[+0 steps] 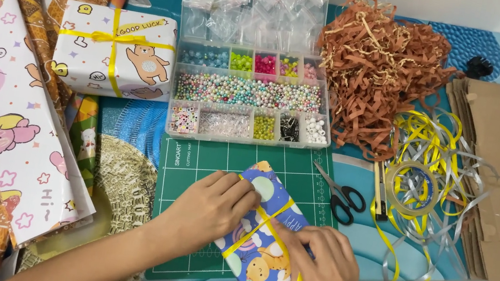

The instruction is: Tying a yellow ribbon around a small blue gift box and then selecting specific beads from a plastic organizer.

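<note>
Down on the green cutting mat (207,160) your two hands sit on one blue-wrapped gift box (258,237), lying tilted. Your left hand (206,210) has its fingers curled onto the box's upper edge, pinching the yellow ribbon (250,230) there. Your right hand (326,274) covers the box's right side, fingers bent down, so you can't tell what it grips; the ribbon's crossing is partly hidden under it. One finished white gift box (115,51) sits at the back left, one bead organizer (250,94) behind the mat, one pair of scissors (340,197) just right of it.
</note>
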